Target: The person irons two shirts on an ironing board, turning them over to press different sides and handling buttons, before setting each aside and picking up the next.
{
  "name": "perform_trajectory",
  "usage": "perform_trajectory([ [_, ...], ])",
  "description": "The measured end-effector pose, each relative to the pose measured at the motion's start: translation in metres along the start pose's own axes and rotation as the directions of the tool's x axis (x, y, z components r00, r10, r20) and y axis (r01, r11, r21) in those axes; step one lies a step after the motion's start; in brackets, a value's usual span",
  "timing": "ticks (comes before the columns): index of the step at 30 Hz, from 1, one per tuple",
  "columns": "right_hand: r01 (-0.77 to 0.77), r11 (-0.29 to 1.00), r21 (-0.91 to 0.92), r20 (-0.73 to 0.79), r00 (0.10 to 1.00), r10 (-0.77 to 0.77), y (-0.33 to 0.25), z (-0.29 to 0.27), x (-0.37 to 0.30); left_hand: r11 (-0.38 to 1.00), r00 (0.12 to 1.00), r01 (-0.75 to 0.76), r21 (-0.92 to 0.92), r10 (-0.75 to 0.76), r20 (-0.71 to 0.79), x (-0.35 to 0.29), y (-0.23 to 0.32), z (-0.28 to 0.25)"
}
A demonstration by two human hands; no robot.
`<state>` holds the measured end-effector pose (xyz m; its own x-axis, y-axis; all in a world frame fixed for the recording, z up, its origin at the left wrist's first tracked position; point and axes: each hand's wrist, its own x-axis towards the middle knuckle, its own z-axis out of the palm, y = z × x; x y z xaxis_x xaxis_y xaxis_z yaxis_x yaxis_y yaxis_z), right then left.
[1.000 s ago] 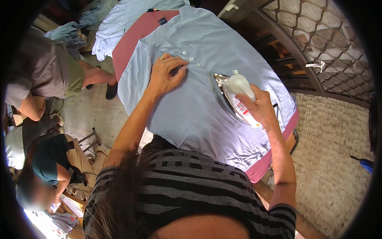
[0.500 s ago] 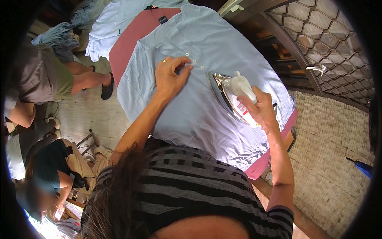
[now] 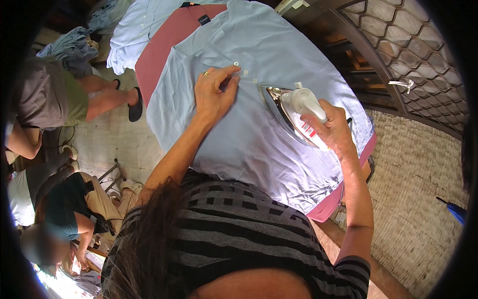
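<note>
A light blue shirt [image 3: 279, 45] lies spread over a dark pink ironing board [image 3: 162, 42], with small white buttons [image 3: 246, 73] near its middle. Bent but slightly apart, the thumb and forefinger of my left hand [image 3: 214, 94] touch the cloth beside the buttons, and nothing shows between them. My right hand [image 3: 334, 127] is wrapped round the handle of a white steam iron [image 3: 301, 107]. The iron's metal soleplate rests on the shirt, its tip toward the buttons. Wrinkles run through the cloth near my body, below the iron.
More light blue garments [image 3: 130, 37] lie past the board's far left edge. A dark metal lattice door [image 3: 418, 55] stands at the right, close to the board. On the left are a standing person [image 3: 50, 94] and a seated person [image 3: 59, 204]. A blue umbrella [image 3: 455, 213] shows at far right.
The iron in my right hand has shifted slightly right and away from me. My left forefinger has straightened a little beside the buttons. The seated person's arm has moved slightly.
</note>
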<state>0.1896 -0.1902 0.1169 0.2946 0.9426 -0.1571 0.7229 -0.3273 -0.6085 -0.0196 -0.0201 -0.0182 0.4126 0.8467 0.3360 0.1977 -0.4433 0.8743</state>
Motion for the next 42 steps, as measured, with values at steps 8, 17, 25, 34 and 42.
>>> perform_trajectory([
  [8, 0.095, 0.991, -0.092, 0.063, 0.994, -0.09, -0.009, 0.004, 0.008, 1.0, 0.999, -0.006, -0.021, 0.005, -0.039, -0.004, -0.006, 0.004],
  [17, 0.182, 0.973, -0.144, 0.165, 0.974, -0.157, 0.009, -0.012, 0.036, 0.996, 0.997, 0.042, -0.083, -0.047, -0.053, -0.001, -0.013, 0.007],
  [25, 0.188, 0.97, -0.156, 0.19, 0.969, -0.157, 0.022, -0.018, 0.014, 0.994, 0.997, 0.048, -0.097, -0.054, -0.059, -0.005, -0.01, 0.014],
  [34, 0.115, 0.99, -0.086, 0.118, 0.987, -0.105, 0.023, -0.018, -0.01, 0.999, 0.997, 0.001, -0.048, -0.005, -0.079, -0.009, -0.011, 0.011],
  [42, 0.021, 1.0, -0.015, -0.015, 1.0, -0.021, 0.018, -0.006, -0.015, 0.999, 0.997, 0.018, 0.05, -0.014, -0.077, -0.005, -0.01, 0.012],
])
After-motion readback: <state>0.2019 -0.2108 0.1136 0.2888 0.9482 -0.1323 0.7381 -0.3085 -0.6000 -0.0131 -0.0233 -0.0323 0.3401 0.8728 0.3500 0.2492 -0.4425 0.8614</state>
